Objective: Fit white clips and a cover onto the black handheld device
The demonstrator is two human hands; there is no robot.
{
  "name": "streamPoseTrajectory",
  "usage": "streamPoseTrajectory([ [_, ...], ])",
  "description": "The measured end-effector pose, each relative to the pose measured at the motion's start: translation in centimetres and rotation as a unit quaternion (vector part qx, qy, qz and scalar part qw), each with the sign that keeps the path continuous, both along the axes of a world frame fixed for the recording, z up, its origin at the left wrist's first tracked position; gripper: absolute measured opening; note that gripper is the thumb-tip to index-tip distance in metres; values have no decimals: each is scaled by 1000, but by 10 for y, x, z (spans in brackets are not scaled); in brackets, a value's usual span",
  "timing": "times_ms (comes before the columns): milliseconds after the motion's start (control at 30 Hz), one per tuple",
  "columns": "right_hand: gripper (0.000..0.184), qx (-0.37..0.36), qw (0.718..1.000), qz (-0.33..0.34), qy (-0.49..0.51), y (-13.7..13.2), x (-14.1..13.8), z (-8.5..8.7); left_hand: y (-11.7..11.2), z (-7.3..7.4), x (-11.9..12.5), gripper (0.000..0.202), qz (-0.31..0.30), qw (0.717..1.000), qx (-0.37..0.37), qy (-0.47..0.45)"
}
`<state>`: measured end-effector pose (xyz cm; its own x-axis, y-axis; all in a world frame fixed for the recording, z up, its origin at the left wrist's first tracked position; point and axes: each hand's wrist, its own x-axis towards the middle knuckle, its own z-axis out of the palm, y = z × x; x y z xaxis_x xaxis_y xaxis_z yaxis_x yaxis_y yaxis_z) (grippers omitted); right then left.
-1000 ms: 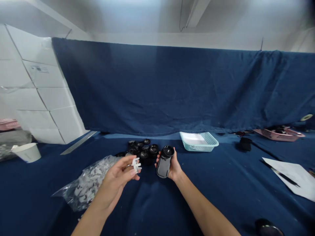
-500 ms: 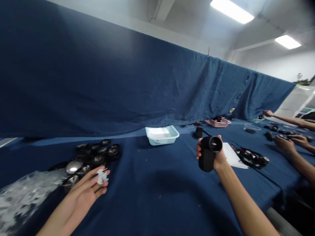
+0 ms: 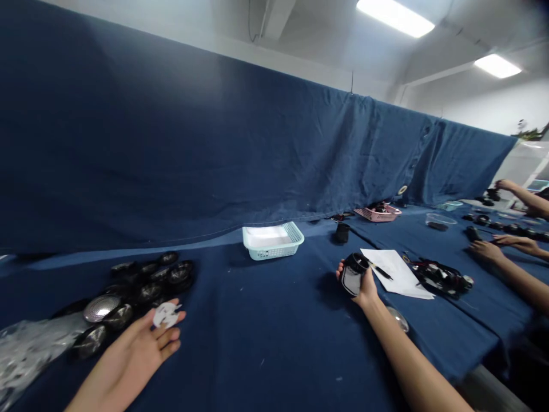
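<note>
My left hand (image 3: 143, 349) holds a small white round piece with cut-outs (image 3: 166, 315) at its fingertips, palm turned up. Beside it lies a pile of round black parts (image 3: 148, 290), and one among them has a shiny silvery face (image 3: 102, 308). Over the right part of the table, my right hand (image 3: 366, 288) is wrapped around a black housing (image 3: 355, 273) with a round opening at its top and a pale, flat lower face. What exactly the housing belongs to, I cannot tell.
A clear bag of small white pieces (image 3: 32, 349) lies at the left. A light-blue basket (image 3: 274, 252) stands centrally at the back, a pink basket (image 3: 377, 216) farther right. White paper (image 3: 401, 277) with a pen (image 3: 381, 271) lies near a cable bundle (image 3: 441, 277). Another person's hands (image 3: 489, 252) work at right.
My right hand has lowered and tilted the black housing, so its pale face now shows. My left hand still holds the white piece, now turned flatter. The view has shifted slightly.
</note>
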<state>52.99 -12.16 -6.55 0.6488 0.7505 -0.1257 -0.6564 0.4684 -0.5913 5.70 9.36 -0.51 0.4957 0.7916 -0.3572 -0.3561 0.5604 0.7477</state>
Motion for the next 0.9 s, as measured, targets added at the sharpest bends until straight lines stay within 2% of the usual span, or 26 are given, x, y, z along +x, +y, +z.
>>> streamPoseTrajectory([
  [100,35,14,1000,8,22,1,0,-8,-17,13,18,28,-46,999,-2,-14],
  [233,36,22,999,14,39,0,1,-12,-36,24,34,29,-84,995,-23,-45],
  [333,37,20,999,13,45,-1,3,-13,-46,27,37,30,-105,991,-44,-65],
  [467,39,5,999,15,49,-1,6,-14,-54,30,34,23,-93,992,-48,-70],
  [567,40,-6,998,17,52,-1,8,-16,-56,32,31,17,-64,993,-50,-85],
  [700,40,-24,998,14,57,-4,12,-19,-54,31,20,7,7,995,-70,-72],
  [800,38,-43,997,12,59,-6,16,-21,-49,27,-4,5,71,992,-87,-49],
  [900,38,-62,996,12,60,-7,20,-23,-41,26,-39,5,160,984,-78,-15],
])
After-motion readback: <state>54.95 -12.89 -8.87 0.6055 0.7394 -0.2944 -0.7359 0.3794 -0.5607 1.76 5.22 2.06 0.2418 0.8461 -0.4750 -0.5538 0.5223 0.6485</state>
